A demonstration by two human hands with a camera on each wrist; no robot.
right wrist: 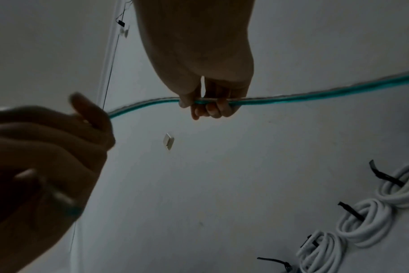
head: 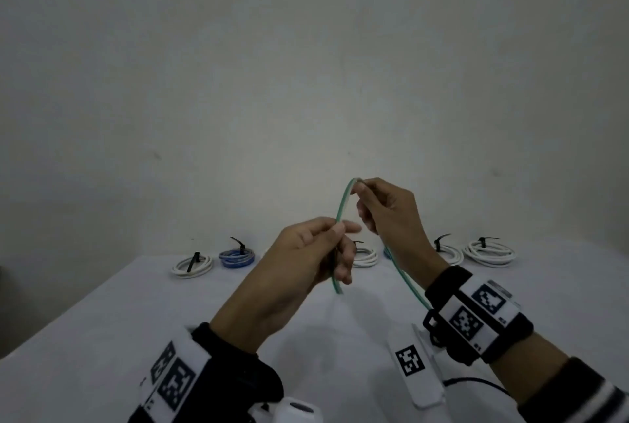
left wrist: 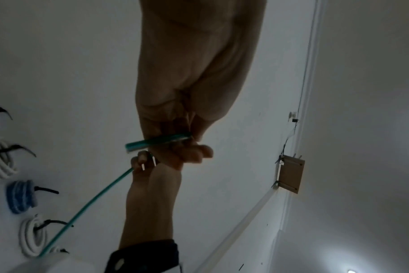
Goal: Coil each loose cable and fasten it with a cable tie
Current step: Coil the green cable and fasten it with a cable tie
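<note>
Head view shows both hands raised above the white table (head: 102, 320), working one green cable (head: 342, 205) between them. The left hand (head: 299, 262) has thumb and forefinger pinched together on the cable near its free end, which pokes out below the curled fingers. The right hand (head: 388, 215), a little farther and higher, has its fingertips closed round the top of the arch; from there the cable drops past the right wrist toward the near right and out of sight.

From the right wrist camera the green cable (right wrist: 292, 98) crosses under the right hand's curled fingers (right wrist: 213, 109), so that hold is plainly closed on it. The left wrist camera shows the cut end of the cable (left wrist: 156, 141) sticking out just beside the left fingers.

Along the far edge of the table lie finished bundles: a white coil (head: 190, 266), a blue coil (head: 237, 256) right of it, and more white coils (head: 490, 252) toward the far right, each cinched with a black cable tie (head: 241, 245).

I'd judge the cable light and springy: it keeps a smooth arch and does not droop, so loops will want to open again. Its jacket looks smooth and likely slippery. Best held a short way back from the cut end, with each new loop trapped under the left thumb while the right hand feeds slack.
</note>
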